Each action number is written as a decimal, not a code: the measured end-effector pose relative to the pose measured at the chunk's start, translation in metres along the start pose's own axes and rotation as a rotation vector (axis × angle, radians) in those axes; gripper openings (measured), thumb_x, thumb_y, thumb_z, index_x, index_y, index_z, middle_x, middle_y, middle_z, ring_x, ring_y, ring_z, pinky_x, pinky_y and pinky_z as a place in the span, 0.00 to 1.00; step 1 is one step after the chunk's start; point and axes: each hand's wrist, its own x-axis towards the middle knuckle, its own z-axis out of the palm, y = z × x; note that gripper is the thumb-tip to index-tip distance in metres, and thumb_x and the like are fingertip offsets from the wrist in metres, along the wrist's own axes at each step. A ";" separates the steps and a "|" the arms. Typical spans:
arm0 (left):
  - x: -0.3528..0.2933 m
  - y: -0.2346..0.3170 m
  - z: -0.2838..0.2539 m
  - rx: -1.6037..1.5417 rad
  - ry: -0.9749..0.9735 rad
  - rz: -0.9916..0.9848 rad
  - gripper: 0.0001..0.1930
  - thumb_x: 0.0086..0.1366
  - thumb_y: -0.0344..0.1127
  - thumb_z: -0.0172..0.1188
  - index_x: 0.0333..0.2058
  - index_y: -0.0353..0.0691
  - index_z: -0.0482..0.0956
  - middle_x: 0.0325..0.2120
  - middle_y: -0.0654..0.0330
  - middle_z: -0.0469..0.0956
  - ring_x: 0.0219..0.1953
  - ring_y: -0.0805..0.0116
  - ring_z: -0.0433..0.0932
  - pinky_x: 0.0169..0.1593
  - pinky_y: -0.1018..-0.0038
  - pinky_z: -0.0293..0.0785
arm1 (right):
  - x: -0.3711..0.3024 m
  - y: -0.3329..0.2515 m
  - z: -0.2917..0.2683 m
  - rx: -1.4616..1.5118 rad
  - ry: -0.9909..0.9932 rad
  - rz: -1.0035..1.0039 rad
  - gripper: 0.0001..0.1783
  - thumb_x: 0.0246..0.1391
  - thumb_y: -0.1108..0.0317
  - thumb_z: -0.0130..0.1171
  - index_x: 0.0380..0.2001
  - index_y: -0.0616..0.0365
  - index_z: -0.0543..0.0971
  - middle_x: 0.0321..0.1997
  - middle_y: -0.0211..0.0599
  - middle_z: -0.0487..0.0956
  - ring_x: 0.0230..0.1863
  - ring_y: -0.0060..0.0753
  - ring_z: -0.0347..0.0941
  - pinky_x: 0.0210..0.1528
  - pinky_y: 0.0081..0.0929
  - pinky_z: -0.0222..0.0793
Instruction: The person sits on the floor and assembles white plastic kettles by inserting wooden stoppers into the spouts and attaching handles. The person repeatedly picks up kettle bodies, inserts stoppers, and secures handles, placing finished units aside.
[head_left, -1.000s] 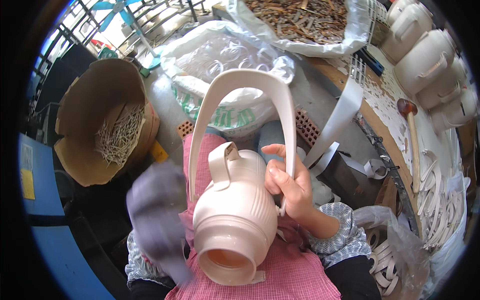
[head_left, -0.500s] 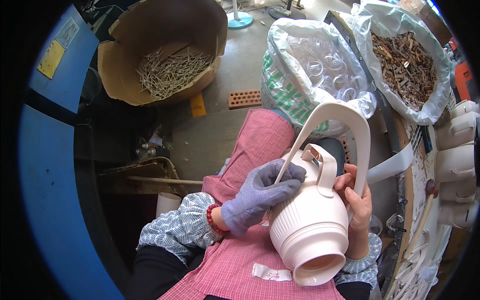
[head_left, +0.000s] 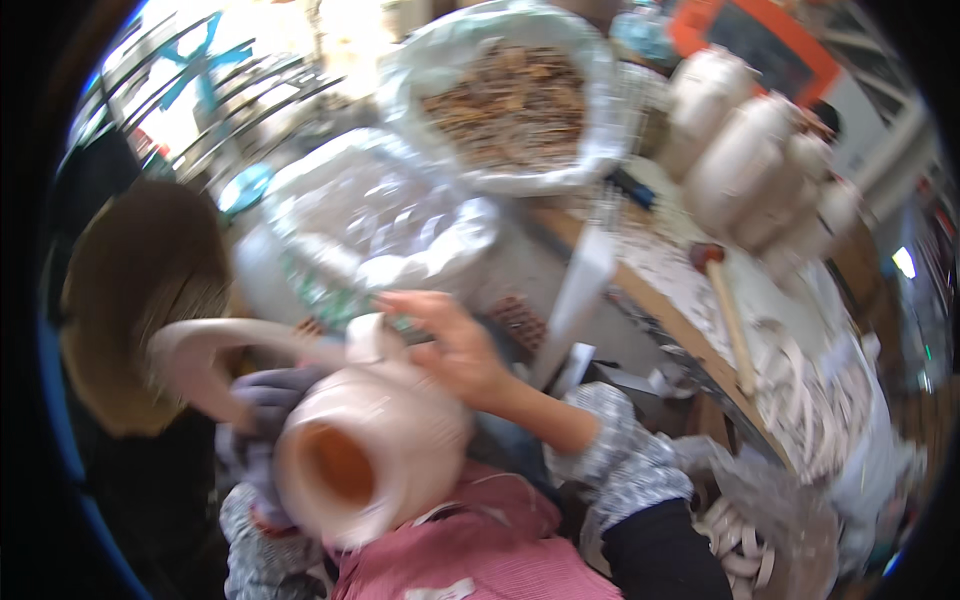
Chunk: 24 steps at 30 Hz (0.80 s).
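Note:
A pale pink vacuum-jug shell [head_left: 415, 430] lies tilted over my lap, its round mouth facing me and showing an orange-brown inside. A wide curved handle [head_left: 190, 350] sticks out to its left, and a smaller loop handle [head_left: 365, 335] stands on its far side. My left hand [head_left: 262, 420], in a grey-purple glove, is closed around the jug shell near the foot of the curved handle. My bare right hand [head_left: 452, 345] is beside the small loop, its fingers stretched out and apart. Blur hides whether it touches the shell.
Ahead stand a sack of clear plastic rings [head_left: 380, 215] and a sack of brown scraps [head_left: 510, 110]. On the right bench are several pale jug shells [head_left: 735, 170], a mallet [head_left: 730, 320] and pale strips [head_left: 815, 400]. A cardboard drum [head_left: 140, 290] stands at left.
My view has swung to the right, bringing more of the bench in. The jug shell has turned, with its curved handle now pointing left. My right hand has come off the curved handle.

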 end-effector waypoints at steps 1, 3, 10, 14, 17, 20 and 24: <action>-0.003 -0.024 0.019 0.989 0.075 0.079 0.11 0.71 0.33 0.45 0.36 0.37 0.76 0.42 0.58 0.76 0.43 0.72 0.75 0.43 0.76 0.74 | 0.022 0.007 0.021 0.018 -0.043 -0.126 0.32 0.61 0.49 0.51 0.59 0.61 0.67 0.63 0.48 0.66 0.63 0.43 0.61 0.62 0.35 0.59; 0.039 -0.046 0.019 1.954 0.148 0.255 0.10 0.71 0.33 0.45 0.34 0.39 0.75 0.46 0.54 0.76 0.46 0.69 0.74 0.48 0.72 0.72 | 0.028 0.018 -0.009 0.311 -0.206 0.084 0.25 0.59 0.62 0.57 0.57 0.61 0.69 0.43 0.42 0.78 0.39 0.32 0.76 0.45 0.30 0.72; 0.080 -0.055 0.010 3.425 -0.220 -0.465 0.17 0.40 0.20 0.59 0.29 0.45 0.87 0.59 0.47 0.67 0.68 0.45 0.53 0.68 0.54 0.48 | -0.008 -0.063 -0.243 -0.058 0.652 0.160 0.19 0.63 0.64 0.50 0.55 0.57 0.70 0.40 0.35 0.76 0.27 0.17 0.71 0.29 0.17 0.68; 0.044 -0.022 0.035 3.465 0.411 -0.527 0.16 0.42 0.24 0.62 0.34 0.43 0.85 0.55 0.53 0.72 0.63 0.51 0.62 0.68 0.55 0.48 | -0.072 -0.114 -0.371 -0.475 1.140 -0.042 0.17 0.66 0.63 0.46 0.55 0.55 0.70 0.37 0.32 0.75 0.26 0.18 0.69 0.25 0.16 0.66; 0.052 -0.006 0.025 3.355 0.542 -0.574 0.15 0.47 0.27 0.63 0.37 0.42 0.84 0.45 0.55 0.79 0.55 0.58 0.72 0.66 0.56 0.52 | -0.117 -0.125 -0.447 -0.793 1.346 -0.182 0.17 0.66 0.63 0.45 0.56 0.55 0.69 0.36 0.34 0.75 0.27 0.21 0.70 0.27 0.20 0.68; 0.073 0.007 0.007 3.190 0.542 -0.707 0.13 0.49 0.26 0.62 0.37 0.40 0.83 0.40 0.54 0.81 0.52 0.57 0.74 0.65 0.60 0.56 | -0.167 -0.102 -0.535 -1.310 1.484 -0.102 0.18 0.65 0.65 0.47 0.57 0.54 0.67 0.49 0.45 0.76 0.44 0.37 0.75 0.46 0.31 0.71; 0.081 0.021 0.007 3.253 0.499 -0.691 0.14 0.51 0.25 0.63 0.39 0.35 0.82 0.36 0.53 0.81 0.45 0.59 0.77 0.54 0.67 0.68 | -0.165 -0.043 -0.540 -1.328 1.633 -0.066 0.23 0.62 0.72 0.48 0.60 0.55 0.63 0.56 0.54 0.70 0.54 0.53 0.71 0.53 0.40 0.67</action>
